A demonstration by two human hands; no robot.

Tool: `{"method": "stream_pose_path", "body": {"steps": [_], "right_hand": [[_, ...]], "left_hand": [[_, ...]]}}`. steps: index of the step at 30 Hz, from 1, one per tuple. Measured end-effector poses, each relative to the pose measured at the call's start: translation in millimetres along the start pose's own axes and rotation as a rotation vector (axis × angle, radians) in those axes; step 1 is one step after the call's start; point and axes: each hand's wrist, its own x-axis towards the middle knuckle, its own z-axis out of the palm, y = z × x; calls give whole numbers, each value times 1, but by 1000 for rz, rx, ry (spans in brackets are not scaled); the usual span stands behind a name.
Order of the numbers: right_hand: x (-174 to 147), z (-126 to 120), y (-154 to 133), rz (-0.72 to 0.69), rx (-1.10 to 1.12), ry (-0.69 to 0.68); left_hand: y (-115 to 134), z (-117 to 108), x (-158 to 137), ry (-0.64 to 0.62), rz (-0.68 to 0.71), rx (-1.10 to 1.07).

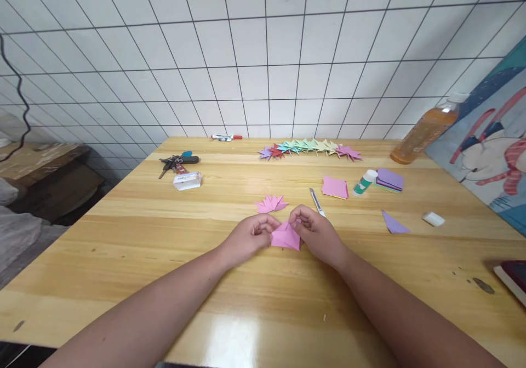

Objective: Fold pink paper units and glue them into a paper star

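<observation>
Paper (285,240), pink and part-folded, at the near middle of table (164,296), clamped at its left edge in left hand (247,240) and pinched at its far right part in right hand (317,235). Just beyond, pink fan (271,204), with cutter (316,201) to the right. Farther right, glue stick (365,182) and purple triangle (393,224); on the far side, folded chain (310,147).

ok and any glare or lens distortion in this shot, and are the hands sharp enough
Head view: white glare on the near part of the table; head view: wall grout lines splay toward the sides, and the bottle leans outward, probably wide-lens stretch; head view: left hand, right hand and pink paper read clearly, though fine creases are too small to judge.
</observation>
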Motion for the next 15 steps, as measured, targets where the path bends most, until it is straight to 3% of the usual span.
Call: {"method": "stream_pose_path", "body": {"steps": [9,12,15], "right_hand": [[-2,4,-2,-59,-139,22],[-2,3,-5,-41,-39,30],[-1,2,-7,63,192,6]], "left_hand": [[-5,-1,3,-13,5,61],[-5,0,3,4,5,96],[-4,1,3,36,1,105]]}}
